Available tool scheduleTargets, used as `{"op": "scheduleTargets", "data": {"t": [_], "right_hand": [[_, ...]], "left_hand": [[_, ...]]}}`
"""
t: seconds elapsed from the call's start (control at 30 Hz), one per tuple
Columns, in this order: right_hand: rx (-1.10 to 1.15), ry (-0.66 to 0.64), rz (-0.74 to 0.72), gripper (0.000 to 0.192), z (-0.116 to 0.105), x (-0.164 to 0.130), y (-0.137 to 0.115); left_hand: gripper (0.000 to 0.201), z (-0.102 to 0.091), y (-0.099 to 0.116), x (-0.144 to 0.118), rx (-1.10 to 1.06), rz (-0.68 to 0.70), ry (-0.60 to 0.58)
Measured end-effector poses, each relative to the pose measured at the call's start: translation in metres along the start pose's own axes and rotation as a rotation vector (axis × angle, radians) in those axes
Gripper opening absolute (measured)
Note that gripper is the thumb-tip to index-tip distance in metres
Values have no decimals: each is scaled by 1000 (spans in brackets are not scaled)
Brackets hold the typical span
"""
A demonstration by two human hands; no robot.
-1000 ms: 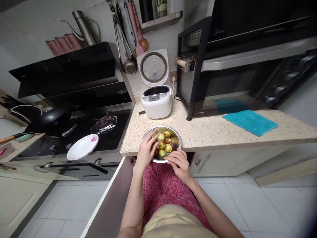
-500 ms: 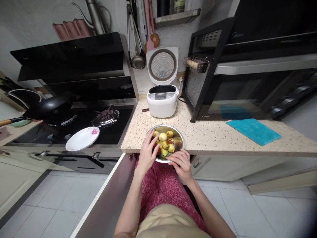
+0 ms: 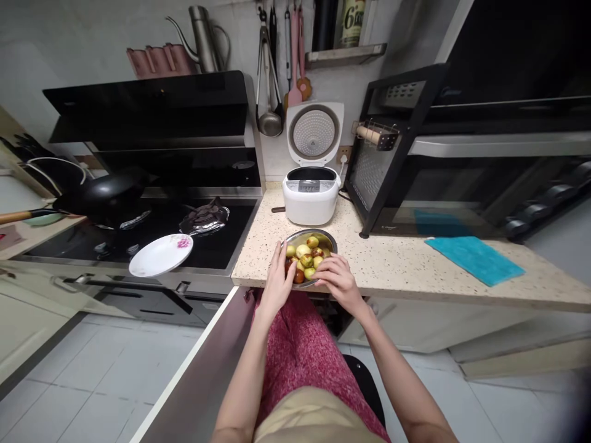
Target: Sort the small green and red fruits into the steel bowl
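- Round stainless-steel bowl (image 3: pixel 329 237) of small green-yellow and brown fruits (image 3: pixel 305 258): at the near edge of the speckled beige stone countertop (image 3: pixel 392 261), in front of the white rice cooker (image 3: pixel 311 195).
- Left hand (image 3: pixel 279 278): fingers curved over the bowl's left rim, touching fruits.
- Right hand (image 3: pixel 339 281): fingers curled over the near fruits; whether any fruit is gripped cannot be told.

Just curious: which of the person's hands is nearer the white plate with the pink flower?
Left. The left hand is at the bowl's plate-side rim; the right hand is on the far side from the white plate.
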State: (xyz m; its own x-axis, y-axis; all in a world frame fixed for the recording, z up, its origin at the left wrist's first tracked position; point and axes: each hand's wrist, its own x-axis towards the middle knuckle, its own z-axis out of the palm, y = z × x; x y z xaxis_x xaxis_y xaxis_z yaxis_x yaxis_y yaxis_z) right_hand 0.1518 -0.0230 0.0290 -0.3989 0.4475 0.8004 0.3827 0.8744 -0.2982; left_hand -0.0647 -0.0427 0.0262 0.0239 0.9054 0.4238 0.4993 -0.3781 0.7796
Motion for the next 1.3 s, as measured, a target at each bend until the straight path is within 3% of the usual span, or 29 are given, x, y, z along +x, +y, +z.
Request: {"op": "scheduleTargets", "data": {"t": [0.23,0.43,0.67,0.83,1.17,1.3], "right_hand": [[7,-35,-46,18,1,19,30],[3,-56,-148,20,2,46,35],[51,-217,-213,20,5,91,30],[122,-320,-208,18,4,114,41],[163,-461,-200,23,3,146,58],[176,-491,-232,27,6,161,60]], "left_hand": [[76,-1,-6,27,2,29,-38],[82,-1,-15,40,-64,-11,-105],[90,-4,-39,55,-202,-1,-91],[91,-9,-49,72,-338,-44,-173],[53,-4,-75,92,-429,-115,77],[46,-3,-79,93,-410,-132,103]]}}
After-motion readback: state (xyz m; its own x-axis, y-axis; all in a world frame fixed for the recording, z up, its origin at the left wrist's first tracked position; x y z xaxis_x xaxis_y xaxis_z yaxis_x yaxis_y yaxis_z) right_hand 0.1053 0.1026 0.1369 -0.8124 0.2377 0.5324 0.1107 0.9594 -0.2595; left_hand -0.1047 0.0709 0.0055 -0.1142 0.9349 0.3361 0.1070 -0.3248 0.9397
